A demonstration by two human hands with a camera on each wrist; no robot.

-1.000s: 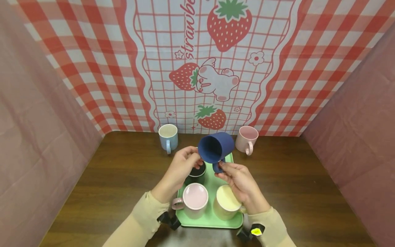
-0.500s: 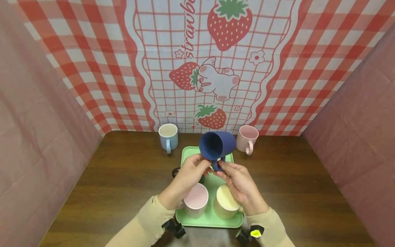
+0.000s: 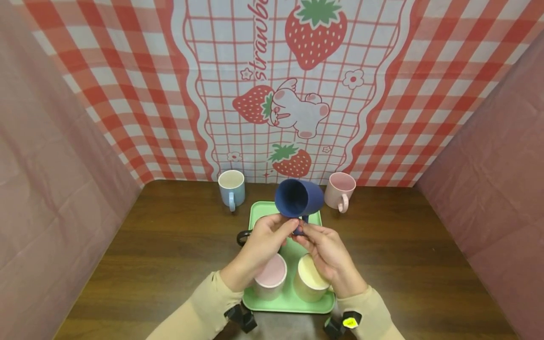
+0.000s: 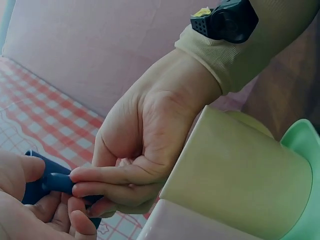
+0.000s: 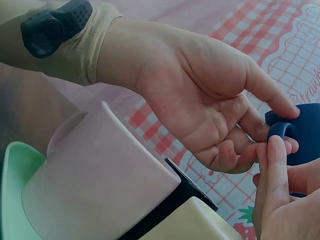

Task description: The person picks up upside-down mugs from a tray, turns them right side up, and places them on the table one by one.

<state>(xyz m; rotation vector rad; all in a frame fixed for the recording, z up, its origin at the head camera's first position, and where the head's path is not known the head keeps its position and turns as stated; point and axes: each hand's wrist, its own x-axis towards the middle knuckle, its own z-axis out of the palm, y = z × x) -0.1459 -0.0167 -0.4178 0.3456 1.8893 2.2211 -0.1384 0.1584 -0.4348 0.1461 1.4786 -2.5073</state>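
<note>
A dark blue mug (image 3: 299, 197) hangs tipped on its side above the back of a green tray (image 3: 263, 208), its mouth facing left and toward the camera. My left hand (image 3: 267, 241) holds the handle from the left, thumb and fingers at the handle (image 5: 278, 131) in the right wrist view. From the right, my right hand (image 3: 329, 250) pinches the same handle; its fingers press there in the left wrist view too. Below the hands, a pink mug (image 3: 270, 278) and a yellow mug (image 3: 311, 281) stand upright on the tray. A dark mug's handle (image 3: 242, 237) shows behind my left hand, which hides the rest.
At the back of the wooden table (image 3: 170, 245) stand a light blue mug (image 3: 232, 189) on the left and a light pink mug (image 3: 340, 191) on the right. A strawberry-print cloth (image 3: 297, 118) hangs behind. Pink cloths (image 3: 488, 165) flank both sides.
My left hand has moved right, from over the dark mug to the blue mug's handle, which it now grips. The blue mug has turned slightly, and my right hand keeps its hold.
</note>
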